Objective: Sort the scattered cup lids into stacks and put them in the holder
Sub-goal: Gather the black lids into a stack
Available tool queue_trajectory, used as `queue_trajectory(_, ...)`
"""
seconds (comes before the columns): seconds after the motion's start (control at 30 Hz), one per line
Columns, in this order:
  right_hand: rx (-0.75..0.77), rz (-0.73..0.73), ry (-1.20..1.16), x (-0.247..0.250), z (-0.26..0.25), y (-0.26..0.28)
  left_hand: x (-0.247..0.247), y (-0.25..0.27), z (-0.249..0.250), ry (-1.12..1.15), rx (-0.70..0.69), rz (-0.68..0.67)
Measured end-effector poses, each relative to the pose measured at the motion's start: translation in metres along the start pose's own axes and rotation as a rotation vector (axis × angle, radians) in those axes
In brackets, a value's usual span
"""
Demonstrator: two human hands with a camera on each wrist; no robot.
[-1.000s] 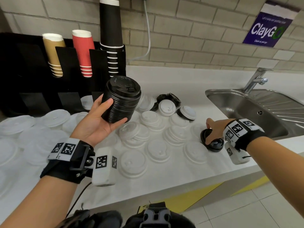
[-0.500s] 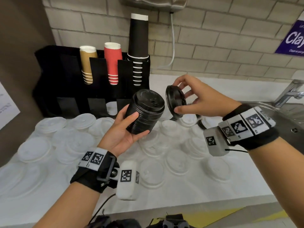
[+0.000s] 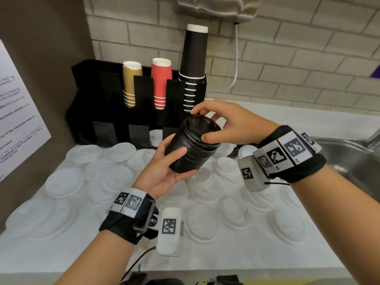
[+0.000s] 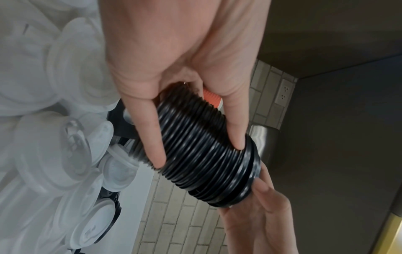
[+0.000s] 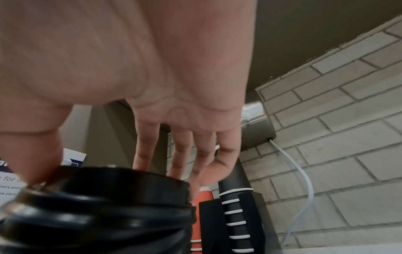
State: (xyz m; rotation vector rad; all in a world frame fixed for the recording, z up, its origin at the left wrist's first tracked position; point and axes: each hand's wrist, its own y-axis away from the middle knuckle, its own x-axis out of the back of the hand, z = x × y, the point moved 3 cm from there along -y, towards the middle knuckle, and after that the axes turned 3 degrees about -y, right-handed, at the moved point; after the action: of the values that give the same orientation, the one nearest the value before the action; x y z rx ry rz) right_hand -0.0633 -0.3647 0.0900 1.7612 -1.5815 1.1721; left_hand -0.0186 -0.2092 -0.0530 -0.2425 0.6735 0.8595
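My left hand (image 3: 173, 161) grips a tall stack of black cup lids (image 3: 190, 146), tilted to the upper right above the counter; the same stack of black lids (image 4: 202, 147) lies between its thumb and fingers in the left wrist view. My right hand (image 3: 202, 126) pinches the top black lid (image 3: 202, 126) by its rim, thumb at the near edge, fingers over the far edge, seating it on the stack. The top lid (image 5: 121, 182) fills the low left of the right wrist view. Behind stands the black holder (image 3: 115, 112). Several white lids (image 3: 102, 177) lie scattered on the white counter.
The holder's upper slots hold stacks of tan cups (image 3: 130, 83), red cups (image 3: 161, 83) and black cups (image 3: 194, 64). A steel sink (image 3: 349, 159) lies at the right. A few more black lids (image 3: 234, 152) lie behind my right hand. A brown wall with a sign (image 3: 18, 120) closes the left.
My right hand picked a black lid from the counter at the right, carried it left and up, and now holds it on top of the stack in my left hand.
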Motion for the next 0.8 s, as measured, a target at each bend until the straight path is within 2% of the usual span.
queue_trajectory(0.37, 0.009, -0.009, 0.032, -0.003, -0.013, -0.023, 0.01, -0.01, 0.015, 0.027, 0.003, -0.006)
queue_trajectory(0.63, -0.064, -0.008, 0.026, 0.0, -0.018, -0.032, 0.015, -0.018, 0.023, 0.056, 0.035, -0.018)
queue_trajectory(0.7, -0.112, 0.06, -0.006, 0.009, -0.013, -0.029, 0.018, -0.021, 0.027, 0.064, 0.042, -0.014)
queue_trajectory(0.8, -0.304, 0.183, -0.022, 0.028, 0.016, -0.016, 0.025, -0.025, 0.034, 0.081, 0.034, -0.007)
